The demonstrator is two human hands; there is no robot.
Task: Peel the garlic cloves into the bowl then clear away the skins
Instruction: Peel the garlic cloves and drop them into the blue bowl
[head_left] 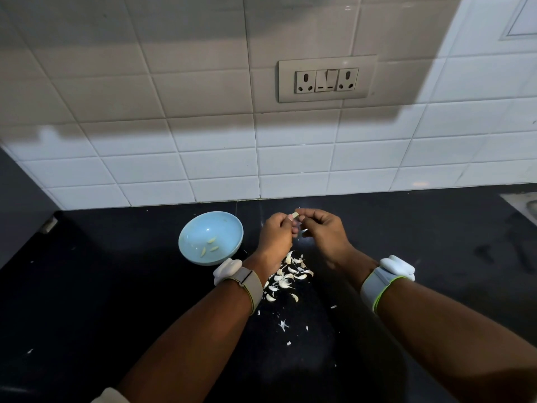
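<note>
While three peeled cloves (209,246) lie in our bowl (190,228), both hands, left hand (274,234) and right hand (322,231), pinch another clove (295,215); skins (286,276) at six o'clock remain uncleared.

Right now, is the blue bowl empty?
No, a few peeled garlic cloves lie inside the blue bowl.

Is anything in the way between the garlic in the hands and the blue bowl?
Nothing visible is. The garlic clove is pinched between the left hand and right hand, above the black counter. The blue bowl sits just left of the left hand, open on top, with only bare counter between them.
</note>
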